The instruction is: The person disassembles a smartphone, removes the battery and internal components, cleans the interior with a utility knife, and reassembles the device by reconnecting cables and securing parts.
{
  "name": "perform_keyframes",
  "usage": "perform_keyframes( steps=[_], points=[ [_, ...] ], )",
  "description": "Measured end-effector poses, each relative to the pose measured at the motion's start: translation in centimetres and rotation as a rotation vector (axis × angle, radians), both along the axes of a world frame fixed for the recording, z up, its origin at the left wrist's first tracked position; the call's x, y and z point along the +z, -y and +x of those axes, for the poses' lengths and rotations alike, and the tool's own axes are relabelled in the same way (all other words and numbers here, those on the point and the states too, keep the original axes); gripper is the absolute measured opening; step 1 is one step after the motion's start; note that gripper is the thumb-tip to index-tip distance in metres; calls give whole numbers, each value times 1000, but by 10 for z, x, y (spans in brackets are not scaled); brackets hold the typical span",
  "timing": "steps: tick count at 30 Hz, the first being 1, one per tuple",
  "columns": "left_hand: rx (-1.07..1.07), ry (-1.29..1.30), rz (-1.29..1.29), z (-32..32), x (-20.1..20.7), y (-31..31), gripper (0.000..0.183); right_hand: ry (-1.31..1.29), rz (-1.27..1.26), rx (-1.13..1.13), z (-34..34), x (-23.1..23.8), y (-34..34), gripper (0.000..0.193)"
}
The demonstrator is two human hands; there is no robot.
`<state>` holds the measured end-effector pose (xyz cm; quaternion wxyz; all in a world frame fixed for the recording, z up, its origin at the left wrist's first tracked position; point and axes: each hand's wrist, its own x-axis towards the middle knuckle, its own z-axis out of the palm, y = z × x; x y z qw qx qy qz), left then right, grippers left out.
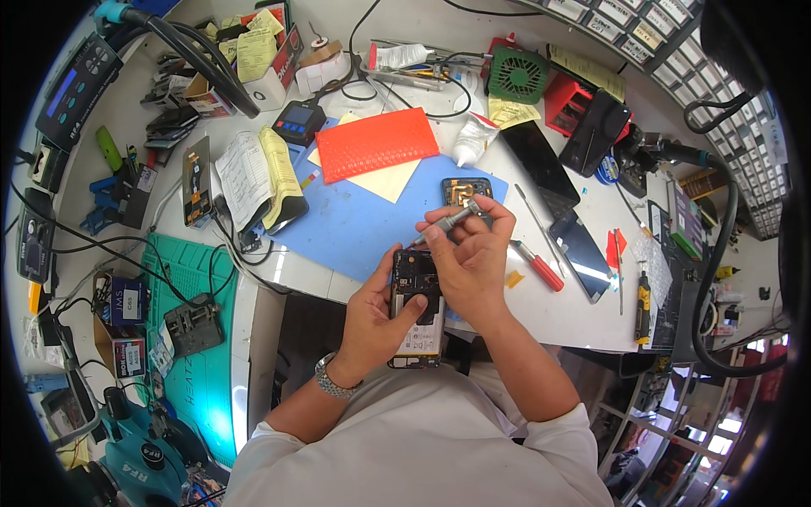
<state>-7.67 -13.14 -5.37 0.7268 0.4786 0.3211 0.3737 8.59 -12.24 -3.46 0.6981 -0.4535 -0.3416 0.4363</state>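
The left hand (372, 317) is clamped around an opened phone (417, 308) with its back cover off, held upright just over the near edge of the counter (541, 317), while the right hand (473, 253) pinches a grey screwdriver (448, 222) whose tip points down at the phone's upper end. Just beyond the hands, a blue mat (355, 228) carries a small dark phone part (466, 193) and an orange-red padded sheet (378, 142). To the right lie a red-handled screwdriver (538, 265) and two dark screen panels (541, 165) on the white top.
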Motion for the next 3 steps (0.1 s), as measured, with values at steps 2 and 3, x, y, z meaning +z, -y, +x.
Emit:
perform_keyframes(
  steps=[2, 3],
  points=[
    [-4, 3, -4, -1, 0, 0, 82, 9, 3, -4, 0, 0, 0, 63],
    [-4, 3, -5, -1, 0, 0, 82, 12, 1, -2, 1, 0, 0, 63]
  ],
)
